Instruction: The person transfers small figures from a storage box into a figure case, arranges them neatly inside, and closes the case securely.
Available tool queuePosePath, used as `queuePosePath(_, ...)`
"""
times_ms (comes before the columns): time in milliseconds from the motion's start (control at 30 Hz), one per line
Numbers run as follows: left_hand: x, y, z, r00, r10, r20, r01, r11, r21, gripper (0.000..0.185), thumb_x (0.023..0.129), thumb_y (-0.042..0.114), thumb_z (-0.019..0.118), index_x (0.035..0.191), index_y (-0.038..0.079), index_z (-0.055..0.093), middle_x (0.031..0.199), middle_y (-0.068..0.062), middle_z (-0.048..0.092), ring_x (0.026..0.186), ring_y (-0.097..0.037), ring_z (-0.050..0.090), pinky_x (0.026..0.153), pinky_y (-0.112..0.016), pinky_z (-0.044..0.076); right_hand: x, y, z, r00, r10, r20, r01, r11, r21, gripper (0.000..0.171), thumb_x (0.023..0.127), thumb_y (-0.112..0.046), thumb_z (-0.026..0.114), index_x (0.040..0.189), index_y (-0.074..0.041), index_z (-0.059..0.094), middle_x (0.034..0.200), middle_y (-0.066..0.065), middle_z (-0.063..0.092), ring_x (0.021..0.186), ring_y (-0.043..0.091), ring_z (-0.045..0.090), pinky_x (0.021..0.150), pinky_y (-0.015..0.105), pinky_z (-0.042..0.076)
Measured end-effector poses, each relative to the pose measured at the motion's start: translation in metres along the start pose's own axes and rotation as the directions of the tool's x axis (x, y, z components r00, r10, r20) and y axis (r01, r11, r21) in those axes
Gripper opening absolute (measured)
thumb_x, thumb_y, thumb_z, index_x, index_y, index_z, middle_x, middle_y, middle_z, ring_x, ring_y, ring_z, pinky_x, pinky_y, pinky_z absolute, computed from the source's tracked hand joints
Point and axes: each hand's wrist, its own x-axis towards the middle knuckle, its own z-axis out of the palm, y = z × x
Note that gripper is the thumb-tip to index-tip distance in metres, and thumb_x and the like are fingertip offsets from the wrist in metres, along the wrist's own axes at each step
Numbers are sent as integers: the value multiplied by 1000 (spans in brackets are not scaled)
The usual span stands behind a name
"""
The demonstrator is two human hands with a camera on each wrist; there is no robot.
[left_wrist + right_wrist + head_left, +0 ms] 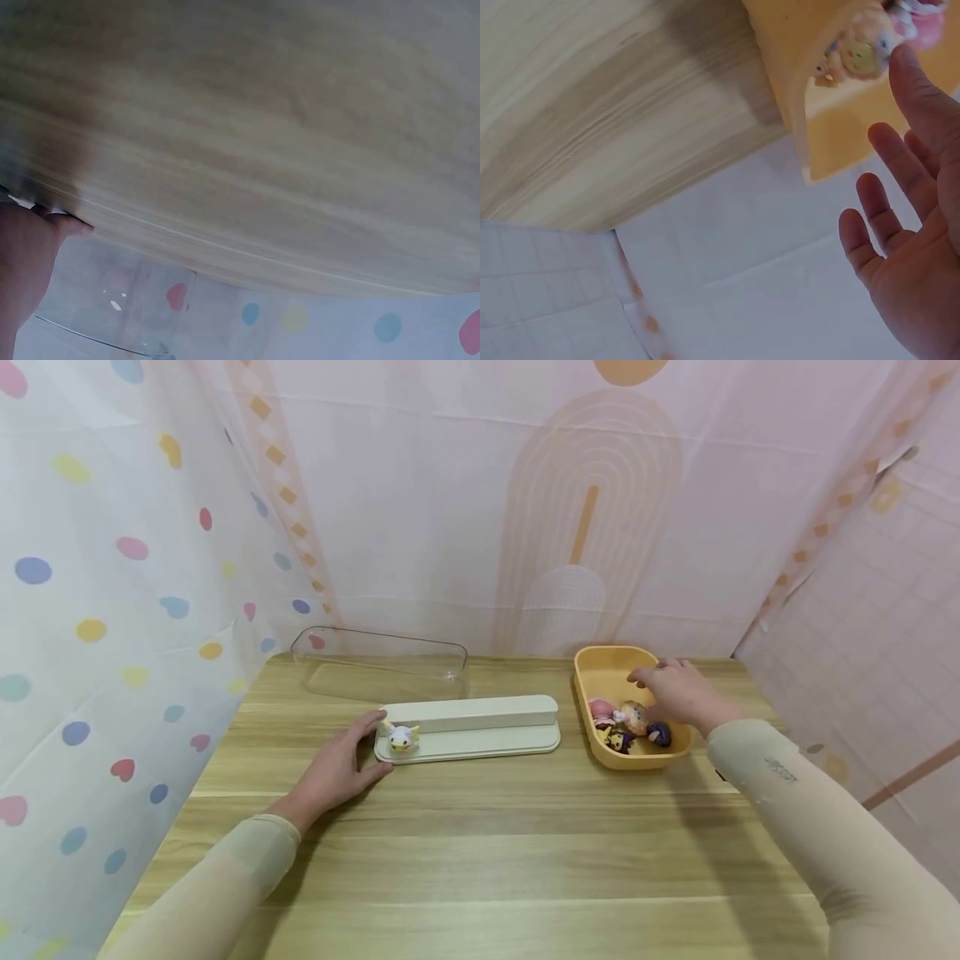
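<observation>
A cream two-step display base [487, 742] lies on the table, with a small white and yellow figurine [402, 737] standing on its left end. My left hand [339, 768] holds that end, thumb at the front corner and fingers at the back. In the left wrist view only part of the left hand [30, 255] shows, at the left edge. My right hand [686, 693] is over the yellow bin [611, 658], fingers spread and bent, nothing between them. Several small figurines [633, 717] lie in the bin. The right wrist view shows the right hand [922, 240] beside the bin's rim.
A clear plastic cover [378, 670] stands at the back left of the wooden table [480, 860], behind the display base. Patterned cloth [420, 527] hangs along the back and both sides of the table.
</observation>
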Motion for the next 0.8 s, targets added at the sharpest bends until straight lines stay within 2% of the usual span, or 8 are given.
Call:
queuePosePath(267,1,1,-1,1000,4,6,-4,1000,-12,92,92,22,86,165,14,31,152,-27,60,140,-52,56,117,-69,43,16,-3,12,996,17,93,-15,1000,-17,71,78,-19,93,142,-9,66,126,12,77,129,42,51,118,66,34)
queuePosePath(433,1,1,-1,1000,22,-15,-22,1000,-1,92,91,21,87,164,13,32,151,-27,61,138,-52,58,115,-69,45,21,-1,13,994,8,107,-2,999,-52,70,77,-21,96,140,-12,68,122,11,78,130,43,53,118,69,36)
queuePosePath(600,0,1,-1,1000,22,-22,-22,1000,2,92,91,20,88,164,13,33,150,-27,62,137,-53,58,114,-69,45,22,4,12,993,-19,112,23,999,-34,65,77,-24,96,135,-12,71,118,8,79,124,41,62,116,69,40)
queuePosePath(800,-2,0,-1,1000,12,-10,-12,1000,-2,92,91,21,88,164,14,33,152,-26,61,137,-53,58,115,-69,45,23,6,8,989,-50,137,49,999,10,61,79,-21,94,135,-11,72,127,14,77,122,45,66,112,67,46)
